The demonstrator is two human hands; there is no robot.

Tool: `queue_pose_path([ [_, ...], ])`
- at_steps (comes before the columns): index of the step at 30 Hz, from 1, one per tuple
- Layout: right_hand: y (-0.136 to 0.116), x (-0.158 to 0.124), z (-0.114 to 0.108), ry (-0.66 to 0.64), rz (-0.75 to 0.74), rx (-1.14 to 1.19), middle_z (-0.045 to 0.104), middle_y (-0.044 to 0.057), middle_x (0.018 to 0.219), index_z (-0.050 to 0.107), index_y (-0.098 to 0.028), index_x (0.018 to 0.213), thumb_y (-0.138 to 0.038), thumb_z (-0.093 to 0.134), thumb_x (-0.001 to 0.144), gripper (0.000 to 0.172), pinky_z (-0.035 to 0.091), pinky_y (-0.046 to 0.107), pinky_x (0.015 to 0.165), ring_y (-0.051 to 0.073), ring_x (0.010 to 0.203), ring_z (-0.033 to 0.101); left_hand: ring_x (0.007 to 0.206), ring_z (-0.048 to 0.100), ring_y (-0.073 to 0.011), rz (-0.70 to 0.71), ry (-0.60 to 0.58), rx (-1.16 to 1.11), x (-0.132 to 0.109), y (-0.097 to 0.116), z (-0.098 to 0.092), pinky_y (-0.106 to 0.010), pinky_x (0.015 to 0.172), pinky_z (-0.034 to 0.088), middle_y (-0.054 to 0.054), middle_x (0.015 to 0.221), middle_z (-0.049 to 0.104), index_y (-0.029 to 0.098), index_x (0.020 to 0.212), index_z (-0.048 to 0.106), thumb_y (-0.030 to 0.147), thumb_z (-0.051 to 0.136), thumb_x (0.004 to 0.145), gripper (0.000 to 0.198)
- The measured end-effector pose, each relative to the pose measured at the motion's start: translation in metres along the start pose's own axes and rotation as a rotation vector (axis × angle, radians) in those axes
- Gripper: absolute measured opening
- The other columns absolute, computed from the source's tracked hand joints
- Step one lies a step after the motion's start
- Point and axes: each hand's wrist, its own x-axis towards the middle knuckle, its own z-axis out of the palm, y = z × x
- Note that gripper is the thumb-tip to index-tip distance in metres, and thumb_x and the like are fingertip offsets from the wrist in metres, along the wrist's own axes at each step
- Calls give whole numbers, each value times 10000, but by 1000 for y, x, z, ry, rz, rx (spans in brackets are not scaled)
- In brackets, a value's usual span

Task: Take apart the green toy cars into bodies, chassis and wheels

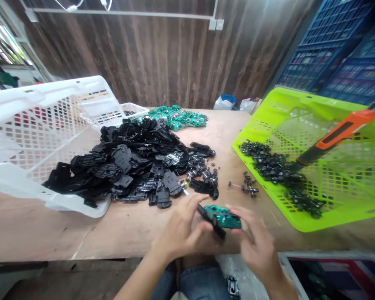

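Near the front edge of the table, my left hand (184, 229) is closed on a black toy car chassis (219, 231), held tilted. My right hand (256, 241) grips a shiny green toy car body (228, 218) between thumb and fingers. The two parts meet or nearly meet at an angle; whether they touch is blurred. Just beyond my hands is a big heap of black chassis (143, 162). Small wheel-and-axle sets (206, 173) lie at its right side, with a few more axle sets (250, 183) farther right.
A white basket (46, 96) lies tipped at left, black parts spilling out. Green bodies (178, 116) are piled at the back beside a small white tray (137, 109). At right, a tipped lime-green basket (287, 208) holds wheel sets and an orange-and-black tool (337, 133). Blue crates (331, 54) stand behind.
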Motion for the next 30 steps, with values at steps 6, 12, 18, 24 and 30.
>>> queue_pose_path([
  [6,71,-53,-34,-99,182,-127,584,108,1244,592,-321,1064,-201,451,874,266,499,477,940,292,1183,545,1000,544,-306,-268,-49,372,69,-42,54,-442,876,418,-140,1042,586,195,1029,637,338,553,847,246],
  [12,108,-27,-37,-53,299,-278,654,91,1088,596,-257,956,-228,411,858,212,457,471,944,257,1077,589,1080,452,-358,-311,-22,448,77,-50,93,-575,919,327,-144,1083,565,190,841,646,354,519,857,208],
  [18,177,40,-20,-72,499,-413,664,123,899,621,-158,826,-240,526,762,140,448,389,871,257,922,604,1275,304,-359,-408,209,262,78,-59,91,-507,1026,288,-153,1328,323,200,1150,494,114,718,612,589],
  [24,194,30,-23,-15,691,-480,662,113,773,611,-128,929,-191,516,763,201,455,350,707,239,739,623,1173,461,-291,-516,297,-60,89,-69,78,-411,1004,381,-117,1168,454,197,1274,390,-10,682,529,826],
  [30,171,-6,-25,35,756,-505,661,136,894,652,-145,882,-297,532,763,227,457,378,792,266,868,609,902,623,-196,-516,301,-292,100,-65,74,-310,762,521,-95,1072,622,186,1226,466,-40,624,560,720],
])
